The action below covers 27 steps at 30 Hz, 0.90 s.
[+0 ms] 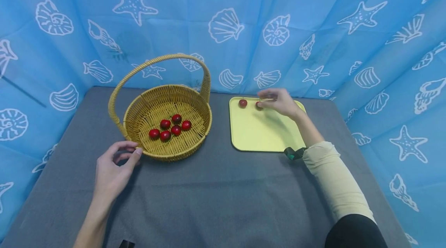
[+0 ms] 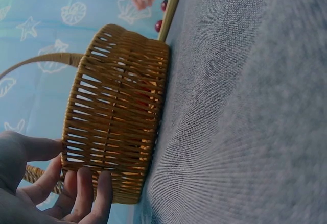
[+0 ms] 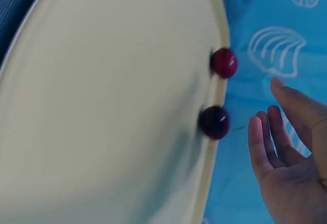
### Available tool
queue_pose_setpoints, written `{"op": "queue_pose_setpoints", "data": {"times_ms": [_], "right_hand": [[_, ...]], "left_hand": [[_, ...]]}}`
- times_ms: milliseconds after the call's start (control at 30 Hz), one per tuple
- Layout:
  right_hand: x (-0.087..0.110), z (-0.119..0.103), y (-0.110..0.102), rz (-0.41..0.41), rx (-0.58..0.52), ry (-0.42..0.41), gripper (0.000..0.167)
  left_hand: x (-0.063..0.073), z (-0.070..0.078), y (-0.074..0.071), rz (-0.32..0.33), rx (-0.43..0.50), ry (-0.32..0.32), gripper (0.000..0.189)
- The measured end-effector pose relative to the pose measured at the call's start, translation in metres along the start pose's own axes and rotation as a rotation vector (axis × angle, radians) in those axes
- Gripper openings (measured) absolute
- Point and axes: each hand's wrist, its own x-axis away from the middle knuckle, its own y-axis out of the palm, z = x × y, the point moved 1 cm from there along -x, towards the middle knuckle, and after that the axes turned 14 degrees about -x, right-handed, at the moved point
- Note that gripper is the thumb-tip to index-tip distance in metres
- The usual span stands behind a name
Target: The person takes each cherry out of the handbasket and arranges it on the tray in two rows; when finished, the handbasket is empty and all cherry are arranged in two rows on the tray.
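Note:
A wicker basket (image 1: pixel 181 155) with a tall arched handle stands at the left of the table, several dark red cherries (image 1: pixel 175 130) lying in it. My left hand (image 1: pixel 112 170) pinches the basket's near-left rim between thumb and fingers; the left wrist view shows the fingertips (image 2: pixel 104 180) against the woven side. Over the far part of a pale yellow tray (image 1: pixel 258 137), my right hand (image 1: pixel 278 102) hovers with thumb and fingers apart. Beneath it lies one cherry (image 3: pixel 214 122), apart from the fingers in the right wrist view. Left of that lies another cherry (image 1: pixel 242 103).
Grey cloth (image 1: pixel 223 197) covers the table. A blue curtain (image 1: pixel 195 27) with white shells and starfish hangs behind and along both sides. Near the front edge is a small black object (image 1: pixel 127 244). A dark green band (image 1: pixel 294 153) hangs at the right wrist.

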Motion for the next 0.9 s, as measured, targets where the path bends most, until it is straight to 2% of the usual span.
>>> {"op": "queue_pose_setpoints", "data": {"times_ms": [233,533,767,900], "right_hand": [[0.002,-0.033,0.018,-0.007,0.014,-0.044,0.048],[0.005,-0.069,0.048,-0.082,-0.091,-0.088,0.042],[0.004,-0.092,0.074,-0.195,-0.099,-0.247,0.04],[0.002,-0.103,0.089,-0.249,-0.107,-0.294,0.039]], "left_hand": [[0.0,-0.001,0.0,-0.002,0.013,0.005,0.029],[0.0,0.0,0.0,-0.002,0.015,0.002,0.029],[-0.001,-0.002,0.001,0.001,0.02,0.008,0.028],[0.0,-0.002,0.001,0.0,0.021,0.0,0.029]]}}
